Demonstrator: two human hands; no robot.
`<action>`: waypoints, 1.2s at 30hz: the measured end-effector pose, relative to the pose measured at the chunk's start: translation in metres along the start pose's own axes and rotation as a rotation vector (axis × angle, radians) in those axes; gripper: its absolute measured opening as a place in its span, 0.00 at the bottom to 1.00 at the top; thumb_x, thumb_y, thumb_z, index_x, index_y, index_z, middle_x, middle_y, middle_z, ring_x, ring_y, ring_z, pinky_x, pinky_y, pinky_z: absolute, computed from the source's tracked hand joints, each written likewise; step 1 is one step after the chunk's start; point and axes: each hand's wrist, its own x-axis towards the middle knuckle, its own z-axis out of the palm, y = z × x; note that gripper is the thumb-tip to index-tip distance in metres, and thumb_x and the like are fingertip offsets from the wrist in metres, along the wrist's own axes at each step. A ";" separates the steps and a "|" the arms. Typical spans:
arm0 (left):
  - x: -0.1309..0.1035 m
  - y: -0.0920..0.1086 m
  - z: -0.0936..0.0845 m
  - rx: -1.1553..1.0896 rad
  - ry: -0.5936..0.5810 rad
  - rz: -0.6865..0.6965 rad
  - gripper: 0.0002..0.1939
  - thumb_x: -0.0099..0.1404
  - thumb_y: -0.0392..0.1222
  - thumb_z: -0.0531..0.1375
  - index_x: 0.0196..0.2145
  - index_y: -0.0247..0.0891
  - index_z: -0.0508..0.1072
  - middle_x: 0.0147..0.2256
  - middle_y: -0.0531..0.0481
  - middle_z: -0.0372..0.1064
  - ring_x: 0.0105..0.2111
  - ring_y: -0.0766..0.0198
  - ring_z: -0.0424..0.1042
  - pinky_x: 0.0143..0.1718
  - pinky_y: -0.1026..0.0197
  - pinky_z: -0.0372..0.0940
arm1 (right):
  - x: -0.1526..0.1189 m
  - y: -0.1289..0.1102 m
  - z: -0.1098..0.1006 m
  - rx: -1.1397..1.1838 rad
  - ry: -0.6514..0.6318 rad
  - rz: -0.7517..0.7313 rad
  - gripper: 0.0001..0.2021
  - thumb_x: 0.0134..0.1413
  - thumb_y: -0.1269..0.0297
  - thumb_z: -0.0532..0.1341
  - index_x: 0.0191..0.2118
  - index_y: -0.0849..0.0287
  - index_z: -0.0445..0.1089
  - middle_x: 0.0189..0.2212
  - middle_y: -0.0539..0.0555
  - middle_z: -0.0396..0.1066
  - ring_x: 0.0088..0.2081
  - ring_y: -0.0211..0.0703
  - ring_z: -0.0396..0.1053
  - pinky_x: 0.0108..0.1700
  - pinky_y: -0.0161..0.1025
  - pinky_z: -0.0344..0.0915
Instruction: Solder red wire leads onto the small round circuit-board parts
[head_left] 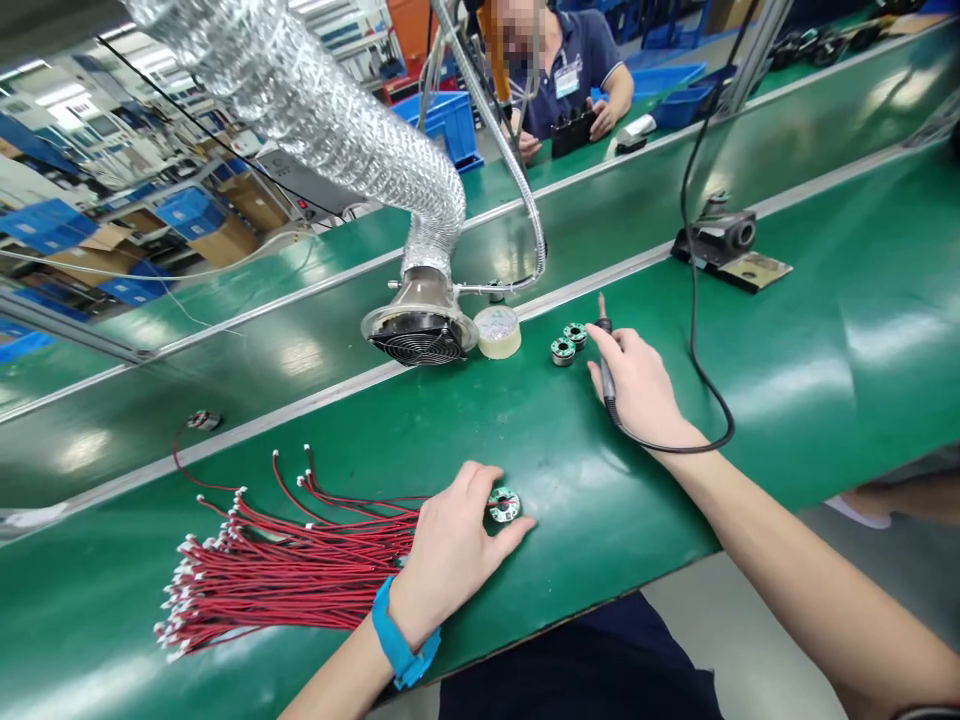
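My right hand [637, 380] is closed around a soldering iron [607, 378], its tip pointing up and away from me. Two small round motor stators with green ring boards, one nearer [562, 351] and one farther [575, 335], stand just left of that hand. My left hand [457, 540], a blue band [401, 640] on its wrist, rests low over the bench with thumb and forefinger apart around another green ring board [505, 505]. A short piece of red wire lies across this board. Red wires [300, 570] with white connectors lie in a bundle, their right ends partly hidden by the left hand.
A fume extractor fan [420, 335] on a foil duct [360, 150] hangs over the bench. Beside it sits a tape roll [499, 332]. A dark metal stand [731, 245] is at back right. The iron's black cable [694, 300] loops beside my right forearm. A co-worker [570, 70] sits opposite.
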 end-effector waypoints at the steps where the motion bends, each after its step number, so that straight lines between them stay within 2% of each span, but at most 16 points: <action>1: 0.001 -0.003 -0.004 0.029 -0.041 0.017 0.18 0.64 0.50 0.71 0.47 0.41 0.75 0.40 0.47 0.76 0.35 0.56 0.78 0.34 0.57 0.69 | -0.002 0.002 0.003 0.015 -0.002 0.002 0.25 0.68 0.66 0.52 0.67 0.64 0.66 0.46 0.66 0.70 0.41 0.56 0.69 0.43 0.52 0.70; 4: 0.011 -0.020 -0.034 0.060 -0.088 0.027 0.10 0.67 0.49 0.68 0.41 0.42 0.78 0.35 0.49 0.76 0.32 0.58 0.78 0.32 0.59 0.68 | -0.014 0.004 0.007 0.091 0.018 0.007 0.25 0.69 0.66 0.51 0.68 0.59 0.65 0.46 0.63 0.69 0.39 0.51 0.70 0.39 0.46 0.69; 7: 0.037 -0.050 -0.085 0.140 -0.049 -0.052 0.10 0.68 0.51 0.66 0.40 0.42 0.79 0.37 0.47 0.79 0.35 0.56 0.78 0.36 0.58 0.68 | -0.023 0.000 0.008 0.173 0.055 0.013 0.25 0.69 0.63 0.54 0.68 0.55 0.65 0.47 0.61 0.69 0.35 0.47 0.70 0.36 0.43 0.68; 10: 0.074 -0.101 -0.139 0.456 -0.088 -0.274 0.16 0.66 0.56 0.66 0.39 0.41 0.80 0.36 0.44 0.80 0.36 0.50 0.77 0.37 0.55 0.66 | -0.027 -0.004 0.010 0.259 0.089 0.000 0.25 0.69 0.59 0.56 0.69 0.52 0.64 0.46 0.60 0.68 0.34 0.45 0.70 0.35 0.43 0.69; 12: 0.099 -0.145 -0.164 0.672 -0.131 -0.465 0.18 0.65 0.57 0.65 0.40 0.38 0.80 0.38 0.39 0.80 0.41 0.44 0.77 0.40 0.52 0.65 | -0.030 -0.007 0.011 0.294 0.093 -0.007 0.26 0.69 0.57 0.58 0.69 0.50 0.64 0.47 0.61 0.68 0.35 0.46 0.71 0.37 0.44 0.70; 14: 0.119 -0.191 -0.175 0.745 -0.109 -0.601 0.19 0.65 0.56 0.66 0.39 0.34 0.80 0.43 0.33 0.78 0.47 0.38 0.75 0.45 0.49 0.64 | -0.035 -0.013 0.010 0.316 0.084 -0.015 0.26 0.69 0.57 0.59 0.70 0.49 0.64 0.47 0.61 0.68 0.38 0.47 0.72 0.39 0.45 0.72; 16: 0.131 -0.230 -0.173 0.681 -0.052 -0.641 0.20 0.65 0.54 0.66 0.38 0.31 0.79 0.46 0.30 0.77 0.52 0.36 0.72 0.50 0.46 0.62 | -0.042 -0.023 0.008 0.338 0.078 -0.019 0.26 0.69 0.57 0.59 0.70 0.48 0.63 0.48 0.60 0.68 0.39 0.46 0.73 0.41 0.44 0.73; 18: 0.135 -0.256 -0.163 0.607 -0.017 -0.637 0.18 0.67 0.52 0.65 0.39 0.30 0.78 0.47 0.29 0.76 0.54 0.37 0.70 0.54 0.43 0.59 | -0.050 -0.035 0.006 0.372 0.073 -0.024 0.26 0.70 0.59 0.59 0.71 0.47 0.62 0.48 0.58 0.68 0.40 0.45 0.74 0.42 0.43 0.74; 20: 0.132 -0.266 -0.149 0.557 -0.005 -0.622 0.16 0.68 0.49 0.65 0.41 0.29 0.77 0.47 0.30 0.77 0.54 0.40 0.70 0.56 0.42 0.59 | -0.059 -0.049 0.003 0.419 0.059 -0.032 0.26 0.70 0.61 0.59 0.71 0.47 0.62 0.48 0.57 0.69 0.41 0.44 0.74 0.42 0.42 0.74; 23: 0.117 -0.250 -0.130 0.489 0.055 -0.560 0.18 0.74 0.46 0.60 0.49 0.24 0.75 0.52 0.29 0.74 0.56 0.41 0.68 0.59 0.40 0.58 | -0.072 -0.064 0.000 0.440 0.045 -0.034 0.26 0.70 0.63 0.60 0.71 0.48 0.61 0.49 0.58 0.69 0.42 0.45 0.75 0.42 0.41 0.74; 26: 0.088 -0.202 -0.106 0.399 0.083 -0.389 0.21 0.80 0.44 0.50 0.56 0.24 0.73 0.58 0.36 0.70 0.62 0.45 0.65 0.64 0.45 0.56 | -0.081 -0.069 -0.001 0.354 0.069 -0.013 0.27 0.70 0.61 0.61 0.71 0.49 0.62 0.49 0.59 0.68 0.42 0.47 0.74 0.42 0.43 0.75; 27: 0.077 -0.182 -0.095 0.344 0.044 -0.300 0.20 0.81 0.45 0.50 0.56 0.28 0.75 0.56 0.40 0.72 0.60 0.50 0.67 0.63 0.50 0.58 | -0.082 -0.070 -0.001 0.320 0.079 -0.002 0.27 0.69 0.60 0.62 0.70 0.50 0.62 0.49 0.59 0.69 0.42 0.47 0.74 0.42 0.44 0.75; 29: 0.053 -0.140 -0.072 0.198 -0.126 -0.081 0.12 0.75 0.49 0.62 0.45 0.41 0.80 0.46 0.52 0.77 0.49 0.63 0.74 0.55 0.62 0.65 | -0.083 -0.072 -0.001 0.281 0.097 0.018 0.25 0.69 0.60 0.62 0.69 0.51 0.64 0.47 0.59 0.69 0.40 0.47 0.73 0.41 0.44 0.74; 31: 0.032 -0.104 -0.049 0.031 -0.257 0.137 0.07 0.71 0.47 0.66 0.43 0.42 0.80 0.43 0.50 0.77 0.44 0.62 0.76 0.50 0.60 0.67 | -0.084 -0.076 -0.002 0.293 0.101 0.030 0.24 0.69 0.62 0.61 0.68 0.53 0.65 0.46 0.59 0.68 0.38 0.44 0.72 0.40 0.42 0.74; 33: 0.019 -0.080 -0.034 -0.005 -0.276 0.206 0.05 0.73 0.42 0.64 0.38 0.41 0.77 0.39 0.49 0.76 0.40 0.60 0.74 0.46 0.57 0.67 | -0.087 -0.083 -0.002 0.355 0.086 0.027 0.24 0.70 0.65 0.61 0.68 0.53 0.65 0.47 0.58 0.67 0.38 0.42 0.71 0.40 0.41 0.74; 36: 0.014 -0.067 -0.025 -0.014 -0.246 0.173 0.09 0.76 0.39 0.59 0.35 0.39 0.72 0.36 0.48 0.73 0.38 0.59 0.72 0.43 0.56 0.66 | -0.095 -0.099 -0.001 0.518 0.025 -0.007 0.25 0.70 0.69 0.60 0.69 0.52 0.63 0.49 0.58 0.65 0.41 0.41 0.72 0.44 0.40 0.75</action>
